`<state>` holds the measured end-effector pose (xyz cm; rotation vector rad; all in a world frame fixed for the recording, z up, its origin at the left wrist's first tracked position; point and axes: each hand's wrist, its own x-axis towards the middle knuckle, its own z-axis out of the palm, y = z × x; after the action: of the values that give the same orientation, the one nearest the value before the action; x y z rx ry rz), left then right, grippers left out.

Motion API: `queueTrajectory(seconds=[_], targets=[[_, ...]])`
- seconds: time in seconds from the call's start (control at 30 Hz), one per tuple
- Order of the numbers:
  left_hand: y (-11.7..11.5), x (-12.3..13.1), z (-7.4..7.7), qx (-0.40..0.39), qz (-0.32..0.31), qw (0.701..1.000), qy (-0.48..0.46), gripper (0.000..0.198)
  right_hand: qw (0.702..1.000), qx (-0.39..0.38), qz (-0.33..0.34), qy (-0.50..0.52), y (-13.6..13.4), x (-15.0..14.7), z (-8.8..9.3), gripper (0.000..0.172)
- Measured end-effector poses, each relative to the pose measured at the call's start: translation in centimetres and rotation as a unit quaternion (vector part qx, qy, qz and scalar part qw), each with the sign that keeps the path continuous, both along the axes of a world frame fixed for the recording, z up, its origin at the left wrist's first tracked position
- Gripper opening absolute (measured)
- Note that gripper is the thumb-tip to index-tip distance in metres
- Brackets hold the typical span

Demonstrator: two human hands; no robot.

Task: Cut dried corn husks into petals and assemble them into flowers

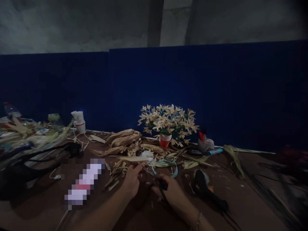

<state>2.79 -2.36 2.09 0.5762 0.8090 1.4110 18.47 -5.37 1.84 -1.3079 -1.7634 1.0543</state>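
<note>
Over the brown tabletop [142, 215], our right hand [172, 189] has its fingers clamped on a dark tool [163, 185] near a blue ribbon [176, 172], and our left hand [133, 178], whose grip we cannot tell, is near a pale husk [133, 158], seemingly in fine handwork calling for steadiness next.

A brown tabletop [144, 219] spreads beneath both hands and to either side. Straight beyond the hands stands a red-and-white cup [165, 141] of pale flowers; dried husks [126, 138] lie heaped beyond the left hand [133, 179], with loose scraps [117, 171] just beside it. Further left lies a pixelated object [84, 183], then a black strapped item [45, 160]. Right of the right hand [169, 189] rests a black tool [207, 189], its cord trailing nearer; beyond that, a light-blue tube [215, 151].
</note>
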Motion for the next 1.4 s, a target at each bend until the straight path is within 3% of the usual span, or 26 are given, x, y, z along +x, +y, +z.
queueTrajectory(seconds=[0.17,0.4,0.63,0.9,1.27,1.4], targets=[[-0.9,0.9,-0.5,-0.022,-0.057,0.998,0.003,0.021,1.0,0.007,0.004,0.018,-0.2,-0.3,0.5,0.026],[-1.1,1.1,-0.9,-0.041,-0.072,0.997,-0.001,0.02,0.998,0.022,0.004,0.064,-0.3,-0.7,0.8,0.029],[-1.2,1.1,-0.8,-0.029,-0.094,0.995,-0.01,0.02,0.997,0.019,-0.006,0.07,0.2,-0.6,-0.4,0.025],[-1.1,0.9,-0.6,-0.01,-0.096,0.995,-0.01,0.017,0.999,0.044,-0.014,0.026,0.5,-0.4,-1.3,0.019],[-0.8,0.9,-0.7,-0.016,-0.096,0.995,-0.008,0.021,0.998,-0.008,-0.012,0.055,0.4,-0.3,-0.9,0.022],[-0.4,0.4,-0.4,-0.025,-0.051,0.998,-0.032,0.019,0.995,-0.034,-0.007,0.091,0.5,-0.2,-0.9,0.024]])
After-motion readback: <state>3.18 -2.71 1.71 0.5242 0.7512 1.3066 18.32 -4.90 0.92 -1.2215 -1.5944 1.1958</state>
